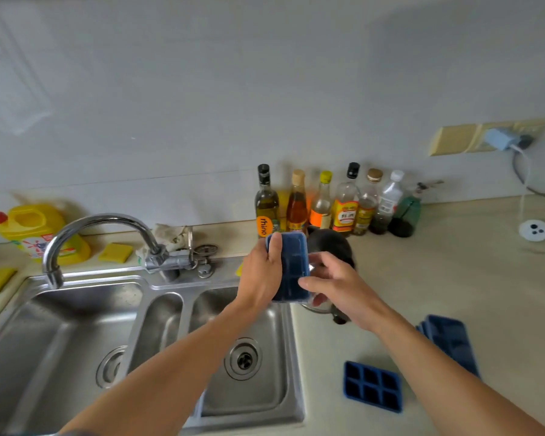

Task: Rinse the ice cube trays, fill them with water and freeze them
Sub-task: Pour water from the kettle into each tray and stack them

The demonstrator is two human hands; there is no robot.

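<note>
head view: gripping tray [291, 272] with left hand [258, 275], pinching its edge with right hand [339, 286] over sink [265, 391]; likely pre-rinse; next, shift under tap [92, 225].

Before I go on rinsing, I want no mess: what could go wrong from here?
1. The dark blue plastic ice cube tray, gripped by the left hand and right hand, hangs over the right rim of the steel sink, away from the curved chrome faucet; rinse water could land on the beige countertop.
2. The row of glass bottles stands just behind it; a swing could topple one.
</note>
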